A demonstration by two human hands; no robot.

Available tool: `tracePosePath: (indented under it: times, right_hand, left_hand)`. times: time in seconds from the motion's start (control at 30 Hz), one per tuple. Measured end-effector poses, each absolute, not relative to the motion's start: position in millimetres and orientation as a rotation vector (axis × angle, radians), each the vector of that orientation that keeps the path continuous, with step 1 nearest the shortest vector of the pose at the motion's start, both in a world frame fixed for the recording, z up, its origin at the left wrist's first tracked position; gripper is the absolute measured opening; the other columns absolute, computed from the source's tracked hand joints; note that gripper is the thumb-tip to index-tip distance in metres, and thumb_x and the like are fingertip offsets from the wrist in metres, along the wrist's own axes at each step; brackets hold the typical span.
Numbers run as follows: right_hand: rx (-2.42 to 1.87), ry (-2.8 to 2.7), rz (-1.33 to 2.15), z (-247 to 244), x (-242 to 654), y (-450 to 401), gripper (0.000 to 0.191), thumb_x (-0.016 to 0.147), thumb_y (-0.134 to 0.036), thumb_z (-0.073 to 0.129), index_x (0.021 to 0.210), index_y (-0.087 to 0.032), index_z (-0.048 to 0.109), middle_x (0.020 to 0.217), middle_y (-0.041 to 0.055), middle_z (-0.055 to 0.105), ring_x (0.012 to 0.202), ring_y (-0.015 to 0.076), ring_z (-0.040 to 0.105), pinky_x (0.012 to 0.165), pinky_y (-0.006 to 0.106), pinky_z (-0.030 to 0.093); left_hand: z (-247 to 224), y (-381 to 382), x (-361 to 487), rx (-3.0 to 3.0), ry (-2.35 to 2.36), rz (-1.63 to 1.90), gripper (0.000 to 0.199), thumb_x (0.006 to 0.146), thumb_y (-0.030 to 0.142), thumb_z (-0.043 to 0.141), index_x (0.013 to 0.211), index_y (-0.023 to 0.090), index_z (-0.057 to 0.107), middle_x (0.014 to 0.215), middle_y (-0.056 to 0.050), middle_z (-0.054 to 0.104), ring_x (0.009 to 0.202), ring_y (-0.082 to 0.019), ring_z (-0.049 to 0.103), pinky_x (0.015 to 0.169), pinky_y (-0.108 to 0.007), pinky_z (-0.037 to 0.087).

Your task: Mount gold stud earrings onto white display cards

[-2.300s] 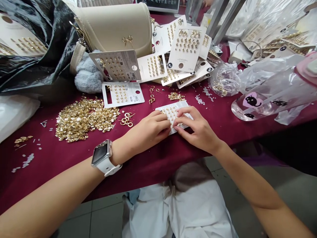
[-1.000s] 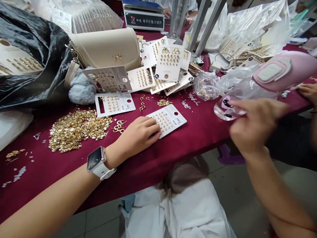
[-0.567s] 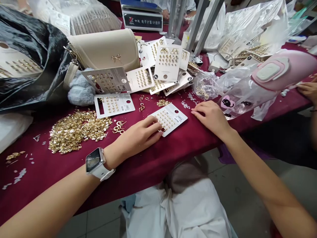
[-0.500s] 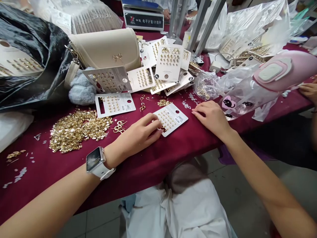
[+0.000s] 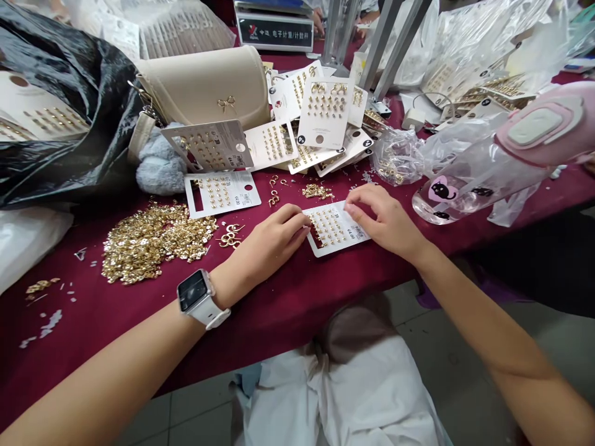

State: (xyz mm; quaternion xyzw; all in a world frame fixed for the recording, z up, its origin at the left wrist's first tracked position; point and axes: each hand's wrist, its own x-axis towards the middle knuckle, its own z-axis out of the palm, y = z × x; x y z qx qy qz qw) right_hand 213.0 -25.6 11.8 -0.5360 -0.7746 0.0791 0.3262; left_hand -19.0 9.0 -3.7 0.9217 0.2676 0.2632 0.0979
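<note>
An earring card (image 5: 331, 230) lies on the red-clothed table, with rows of small gold earring backs and a price label facing up. My right hand (image 5: 388, 224) grips its right end between thumb and fingers. At the card's left edge is my left hand (image 5: 274, 243), fingers curled and fingertips pinched together; whatever they hold is too small to make out. Behind the card sits a small heap of gold earring backs (image 5: 317, 191). Left of my left hand are loose gold hoop earrings (image 5: 229, 236) and a large pile of gold earring backs (image 5: 149, 241).
Another earring card (image 5: 224, 193) lies beyond the large pile. Farther back stand a cream handbag (image 5: 199, 87), stacked earring cards (image 5: 323, 114) and a scale (image 5: 275, 31). A pink-lidded bottle (image 5: 502, 148) leans at the right, beside plastic bags (image 5: 398, 155). A black bag (image 5: 60, 155) is at left.
My right hand has moved left from the tablecloth onto the card's right end. The card has turned to lie more level. My left hand has shifted from over the card to its left edge.
</note>
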Motion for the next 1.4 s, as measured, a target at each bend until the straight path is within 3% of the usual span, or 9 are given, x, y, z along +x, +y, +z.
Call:
tracePosePath:
  times: [0.5, 0.87, 1.13, 1.4]
  right_hand:
    - [-1.28, -2.054, 0.369, -2, 192, -11, 0.019, 0.086, -0.038, 0.061, 0.083, -0.022, 0.07, 0.093, 0.0051, 0.068, 0.092, 0.0215, 0.058, 0.087, 0.037, 0.046]
    - [-1.272, -2.045, 0.394, -4, 190, -10, 0.014, 0.084, -0.034, 0.063, 0.079, -0.024, 0.07, 0.092, 0.0042, 0.068, 0.09, 0.0221, 0.058, 0.085, 0.038, 0.046]
    - [-1.256, -2.023, 0.411, 1, 188, -12, 0.013, 0.085, -0.033, 0.063, 0.083, -0.022, 0.07, 0.094, 0.0046, 0.065, 0.092, 0.0206, 0.058, 0.089, 0.038, 0.045]
    - [-1.263, -2.01, 0.413, -4, 187, -11, 0.01, 0.084, -0.032, 0.065, 0.084, -0.024, 0.071, 0.096, 0.0054, 0.058, 0.095, 0.0205, 0.057, 0.092, 0.04, 0.046]
  left_hand:
    - [-9, 18, -9, 2.701, 0.827, 0.833, 0.017, 0.09, 0.021, 0.055, 0.091, 0.009, 0.067, 0.095, -0.009, 0.062, 0.084, -0.017, 0.06, 0.079, -0.03, 0.051]
    - [32, 16, 10, 2.737, 1.073, 0.156, 0.02, 0.084, 0.012, 0.052, 0.088, 0.009, 0.071, 0.091, -0.011, 0.062, 0.088, -0.025, 0.06, 0.083, -0.039, 0.049]
    - [5, 25, -6, 2.683, 0.875, 0.549, 0.015, 0.086, 0.02, 0.058, 0.084, 0.011, 0.07, 0.088, -0.007, 0.061, 0.083, -0.019, 0.056, 0.081, -0.034, 0.047]
    - [3, 22, -7, 2.828, 0.828, 0.566, 0.022, 0.092, 0.022, 0.05, 0.09, 0.011, 0.069, 0.091, -0.009, 0.062, 0.084, -0.02, 0.054, 0.08, -0.034, 0.048]
